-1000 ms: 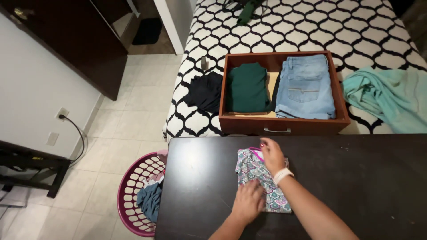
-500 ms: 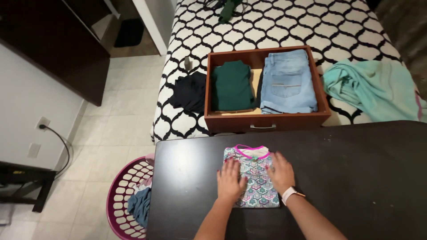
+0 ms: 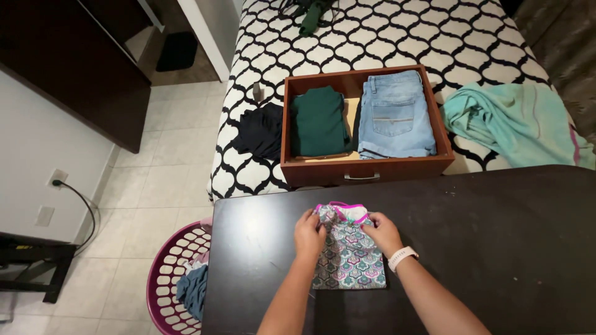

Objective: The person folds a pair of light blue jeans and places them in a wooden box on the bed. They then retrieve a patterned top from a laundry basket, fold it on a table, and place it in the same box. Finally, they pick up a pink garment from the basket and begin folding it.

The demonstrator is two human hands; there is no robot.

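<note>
Both hands have shifted up the patterned garment since half a second ago, when they lay flat on its middle; now they work its far edge. Left hand sits at the garment's 11 o'clock corner, fingers curled onto the cloth beside the pink trim. Right hand, a pale wristband behind it, pinches the 1 o'clock corner, fingers bent down onto the fabric. Neither hand is open; each grips a bit of the top hem.

Garment: small, folded to a rough rectangle, teal and purple print with pink edging, lying on the dark table near its far edge, left of centre. By its look thin, soft and light; it will slump and lose its fold if lifted by one corner. Best hold is judged to be both top corners, or a flat palm slid under the whole stack.

Outward: at 12 o'clock, a wooden drawer rests on the black-and-white patterned bed, holding a folded dark green top and folded blue jeans side by side. Dark clothing lies just left of the drawer; a mint-green cloth lies crumpled at 2 o'clock. At 8 o'clock, on the tiled floor, a pink laundry basket holds blue fabric.
</note>
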